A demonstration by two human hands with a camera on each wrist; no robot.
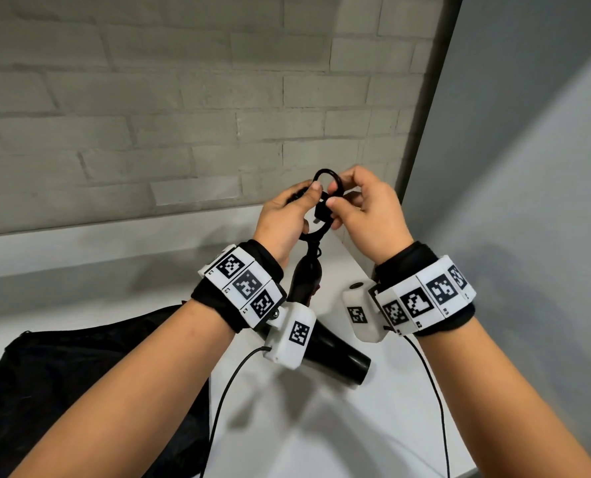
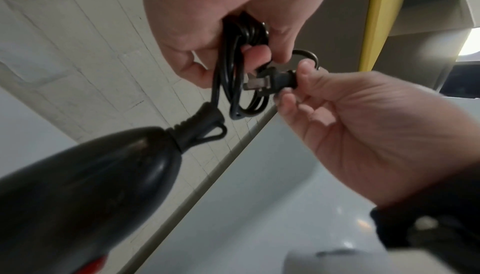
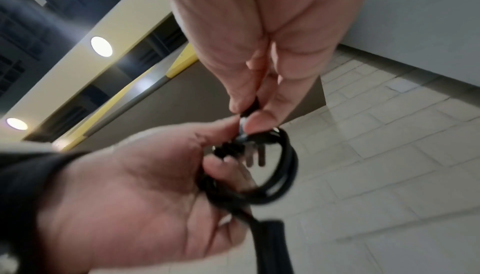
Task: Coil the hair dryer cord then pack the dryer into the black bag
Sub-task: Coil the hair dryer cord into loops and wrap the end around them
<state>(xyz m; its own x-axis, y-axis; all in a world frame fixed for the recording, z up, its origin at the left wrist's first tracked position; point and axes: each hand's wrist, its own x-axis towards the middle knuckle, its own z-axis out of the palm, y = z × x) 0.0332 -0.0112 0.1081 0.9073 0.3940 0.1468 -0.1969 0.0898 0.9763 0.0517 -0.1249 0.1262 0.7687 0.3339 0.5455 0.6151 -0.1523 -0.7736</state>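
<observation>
My left hand (image 1: 287,212) grips the coiled black cord (image 1: 326,175) as a bundle of loops above the white table. My right hand (image 1: 363,208) pinches the plug (image 1: 321,212) between thumb and fingertips, right against the coil. In the left wrist view the plug (image 2: 270,81) shows its metal prongs beside the loops (image 2: 233,77). In the right wrist view the prongs (image 3: 253,158) sit inside the coil (image 3: 284,165). The black hair dryer (image 1: 335,357) lies below my wrists, its handle (image 1: 306,277) pointing up toward the coil. The black bag (image 1: 63,374) lies at lower left.
The white table (image 1: 321,426) meets a grey brick wall (image 1: 183,115) behind and a plain grey wall (image 1: 528,201) on the right. Thin black sensor cables (image 1: 435,391) hang from both wrist bands.
</observation>
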